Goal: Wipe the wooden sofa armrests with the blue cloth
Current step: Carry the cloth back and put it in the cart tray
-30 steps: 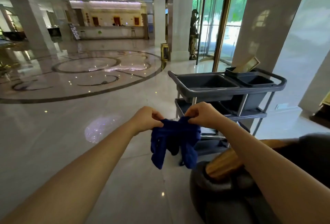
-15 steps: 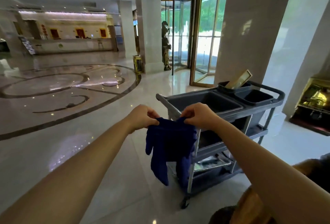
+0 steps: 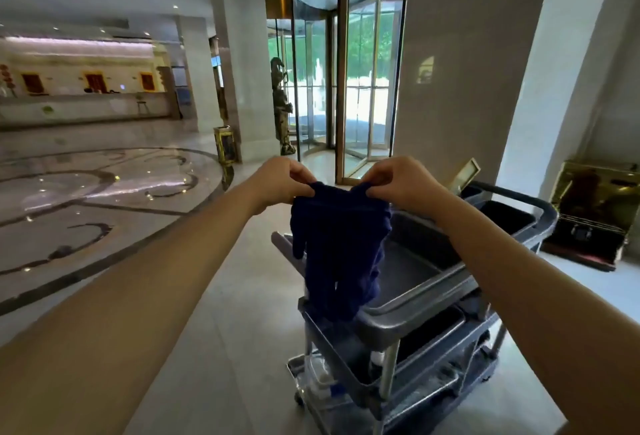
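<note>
A dark blue cloth (image 3: 341,247) hangs in front of me, held up by its top edge. My left hand (image 3: 280,181) pinches the cloth's upper left corner. My right hand (image 3: 398,180) pinches its upper right corner. Both arms are stretched forward at chest height. The cloth dangles over the near end of a grey cleaning cart (image 3: 433,299). No wooden sofa armrest shows in this view.
The grey cart has tiers with bins, and a bottle on its lowest shelf (image 3: 322,379). Polished marble floor (image 3: 104,213) spreads to the left. A revolving glass door (image 3: 346,88), a statue (image 3: 282,105) and a gold box (image 3: 595,213) stand beyond.
The view has swung right and upward, so the sofa and its wooden armrest dropped out of sight. Both hands keep the cloth and have lifted it over the cart's near end.
</note>
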{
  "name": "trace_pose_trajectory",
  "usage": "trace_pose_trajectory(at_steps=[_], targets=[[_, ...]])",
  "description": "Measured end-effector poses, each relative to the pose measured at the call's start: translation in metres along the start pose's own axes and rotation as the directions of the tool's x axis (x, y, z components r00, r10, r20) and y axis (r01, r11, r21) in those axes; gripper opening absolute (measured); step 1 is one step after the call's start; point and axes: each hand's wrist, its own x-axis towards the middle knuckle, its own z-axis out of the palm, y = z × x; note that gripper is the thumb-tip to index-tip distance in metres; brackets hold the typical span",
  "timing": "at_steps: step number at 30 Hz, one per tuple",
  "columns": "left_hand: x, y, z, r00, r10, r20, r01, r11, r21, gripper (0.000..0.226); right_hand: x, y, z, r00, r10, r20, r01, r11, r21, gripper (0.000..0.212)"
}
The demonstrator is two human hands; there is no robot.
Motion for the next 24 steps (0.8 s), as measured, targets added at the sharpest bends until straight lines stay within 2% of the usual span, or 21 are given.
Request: trace_pose_trajectory(at_steps=[7,14,19,24], targets=[[0.137,-0.007,0.005,0.995,0.088,0.039,-0.086,0.995,-0.042,0.014,0.087,0.064,-0.027,0.991,0.092,-0.097,-0.097,0.994,-0.042,0.019],[0.249,-0.048,0.044,0.965,0.17,0.199,-0.157,0.985,-0.077,0.015,0.133,0.141,-0.016,0.961,0.254,-0.113,-0.267,0.956,-0.12,0.017],[0.322,-0.089,0.082,0.892,0.233,0.388,-0.223,0.972,-0.072,0.019,0.146,0.189,0.016,0.901,0.397,-0.177,-0.419,0.902,-0.109,0.016],[0.374,-0.12,0.119,0.774,0.303,0.556,-0.298,0.949,-0.103,0.013,0.147,0.223,0.046,0.772,0.587,-0.245,-0.621,0.778,-0.093,0.015]])
